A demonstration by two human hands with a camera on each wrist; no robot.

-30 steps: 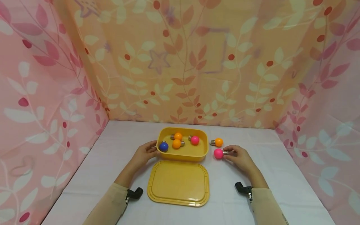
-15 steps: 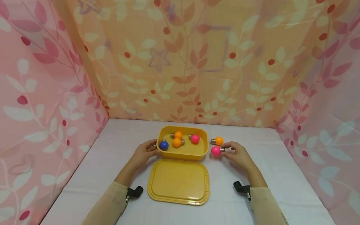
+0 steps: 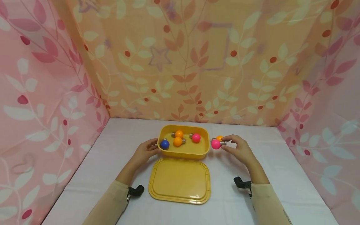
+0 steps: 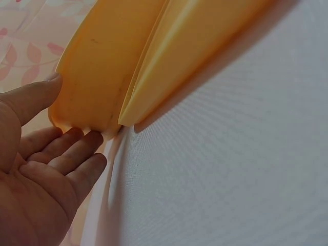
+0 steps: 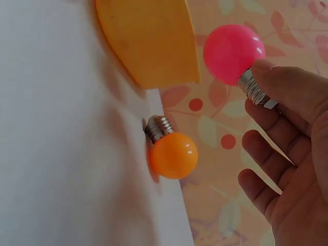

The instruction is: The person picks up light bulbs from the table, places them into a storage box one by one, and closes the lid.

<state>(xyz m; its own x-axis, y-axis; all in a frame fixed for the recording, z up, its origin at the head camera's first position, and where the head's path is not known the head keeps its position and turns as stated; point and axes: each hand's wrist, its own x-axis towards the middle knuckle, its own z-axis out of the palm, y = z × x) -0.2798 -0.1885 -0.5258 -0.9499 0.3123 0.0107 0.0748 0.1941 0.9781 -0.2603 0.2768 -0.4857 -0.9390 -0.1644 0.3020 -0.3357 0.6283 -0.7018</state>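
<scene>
My right hand (image 3: 239, 149) pinches a pink light bulb (image 5: 233, 54) by its metal screw base between thumb and fingers, the globe pointing left. In the right wrist view the bulb is raised off the table, near the wall of the yellow box (image 3: 184, 154). Below it an orange light bulb (image 5: 174, 155) lies on the table; in the head view the pink one partly covers it. My left hand (image 4: 48, 179) rests at the box's left end, thumb and fairly straight fingertips at its wall. Inside the box lie a blue bulb (image 3: 164, 144), two orange bulbs (image 3: 177, 141) and a pink bulb (image 3: 196, 138).
A yellow lid (image 3: 179, 181) lies flat on the white tabletop (image 3: 225, 193) in front of the box, between the forearms. Patterned cloth (image 3: 180, 62) hangs behind and at both sides. Each wrist carries a black camera mount (image 3: 137, 190).
My right hand has raised the pink bulb and shifted it slightly left and away from me, in front of the loose orange bulb. The left hand stays at the box.
</scene>
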